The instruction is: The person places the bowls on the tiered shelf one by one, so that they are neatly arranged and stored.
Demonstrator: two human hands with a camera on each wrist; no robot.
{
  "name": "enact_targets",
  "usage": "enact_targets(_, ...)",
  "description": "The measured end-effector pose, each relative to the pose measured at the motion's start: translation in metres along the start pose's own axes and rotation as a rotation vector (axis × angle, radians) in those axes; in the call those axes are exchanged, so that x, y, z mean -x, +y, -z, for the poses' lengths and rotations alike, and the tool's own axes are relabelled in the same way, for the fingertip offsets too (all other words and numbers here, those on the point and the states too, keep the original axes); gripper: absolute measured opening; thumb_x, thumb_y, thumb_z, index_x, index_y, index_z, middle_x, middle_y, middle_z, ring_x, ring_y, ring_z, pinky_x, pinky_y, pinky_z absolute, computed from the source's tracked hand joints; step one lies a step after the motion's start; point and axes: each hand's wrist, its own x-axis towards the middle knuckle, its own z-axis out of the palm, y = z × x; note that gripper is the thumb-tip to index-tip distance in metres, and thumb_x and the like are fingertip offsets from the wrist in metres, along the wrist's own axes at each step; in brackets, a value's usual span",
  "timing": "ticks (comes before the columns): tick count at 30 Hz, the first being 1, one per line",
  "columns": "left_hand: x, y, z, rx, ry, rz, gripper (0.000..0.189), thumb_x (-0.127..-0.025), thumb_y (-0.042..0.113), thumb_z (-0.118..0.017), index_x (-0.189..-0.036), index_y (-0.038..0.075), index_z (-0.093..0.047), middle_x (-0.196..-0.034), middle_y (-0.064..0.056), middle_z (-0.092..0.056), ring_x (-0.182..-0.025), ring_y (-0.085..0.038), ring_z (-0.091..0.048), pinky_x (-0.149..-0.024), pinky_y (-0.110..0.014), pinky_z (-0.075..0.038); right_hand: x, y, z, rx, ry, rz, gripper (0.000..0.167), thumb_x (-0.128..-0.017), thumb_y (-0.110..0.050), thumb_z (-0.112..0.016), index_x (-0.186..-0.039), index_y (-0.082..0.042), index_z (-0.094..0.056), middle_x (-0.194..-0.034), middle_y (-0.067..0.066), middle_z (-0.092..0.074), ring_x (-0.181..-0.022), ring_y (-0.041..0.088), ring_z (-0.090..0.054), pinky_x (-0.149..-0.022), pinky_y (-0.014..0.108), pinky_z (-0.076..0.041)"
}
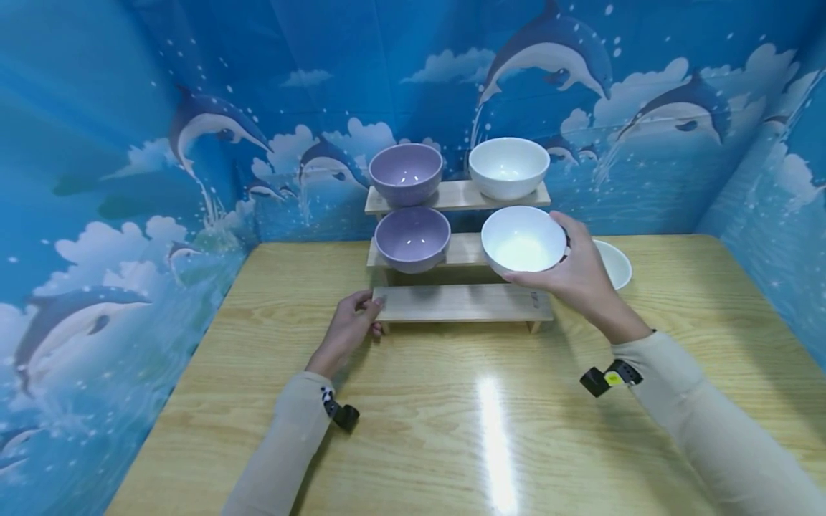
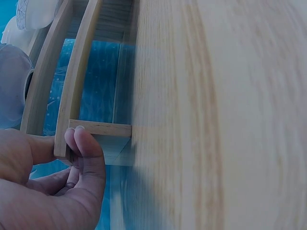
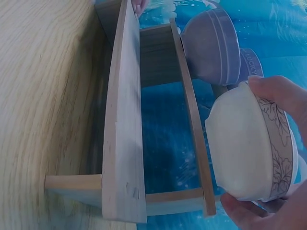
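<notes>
My right hand (image 1: 577, 276) grips a white bowl (image 1: 523, 239) by its right side, thumb and fingers spread round the wall. In the right wrist view this bowl (image 3: 240, 143) shows a leaf pattern below its rim and overlaps the middle shelf's edge. My left hand (image 1: 351, 322) pinches the left end of the lowest board of a three-tier wooden rack (image 1: 461, 302); the left wrist view shows thumb and fingertips on the board's corner (image 2: 64, 143). On the middle tier, left, stands a purple bowl (image 1: 413, 240). The top tier bears another purple bowl (image 1: 405, 174) and a white bowl (image 1: 510, 168).
Behind the right hand, a further white dish (image 1: 613, 264) lies on the wooden table (image 1: 413, 430), partly hidden. A blue dolphin-print backdrop (image 1: 387, 64) encloses the table at the back and sides. Each wrist carries a small black camera (image 1: 595, 382).
</notes>
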Motion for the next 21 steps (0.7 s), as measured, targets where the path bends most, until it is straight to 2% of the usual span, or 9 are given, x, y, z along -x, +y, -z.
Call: enact_targets(21, -0.0002, -0.0004, -0.0005, -0.011, 0.003, 0.007, 0.061, -0.107, 0.028, -0.055, -0.157, 0.004, -0.032, -0.124, -0.013, -0.052, -0.082, -0.019, -0.062, -0.075, -0.032, -0.060, -0.0078, -0.0016, -0.0086, 0.011, 0.017, -0.028, 0.127, -0.069, -0.049, -0.093, -0.163, -0.012, -0.016, -0.158, 0.022, -0.026, -0.137, 0.044, -0.037, -0.105, 0.067, -0.041)
